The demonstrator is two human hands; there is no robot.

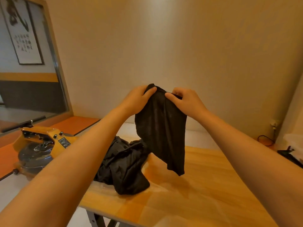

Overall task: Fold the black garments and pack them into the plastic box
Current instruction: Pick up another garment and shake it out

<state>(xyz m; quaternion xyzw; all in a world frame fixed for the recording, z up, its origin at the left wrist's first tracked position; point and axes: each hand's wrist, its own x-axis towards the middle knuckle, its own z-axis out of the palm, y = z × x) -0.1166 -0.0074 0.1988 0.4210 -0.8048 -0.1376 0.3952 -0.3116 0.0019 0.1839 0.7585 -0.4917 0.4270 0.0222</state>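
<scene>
A black garment [161, 130] hangs in the air over the wooden table [205, 194]. My left hand [137, 99] pinches its top edge on the left, and my right hand [185, 100] pinches the top edge on the right, the two hands close together. The cloth drapes down from them with its lower corner just above the tabletop. A crumpled heap of black garments [123, 164] lies on the table's left part, apparently in a clear plastic box whose rim [105, 185] barely shows.
A yellow and black machine [39, 146] sits on the floor to the left, below a wall mirror [24, 63]. At the far right edge lie a dark object [290, 154] and a pale plastic item [293, 138]. A cable [265, 140] runs along the wall.
</scene>
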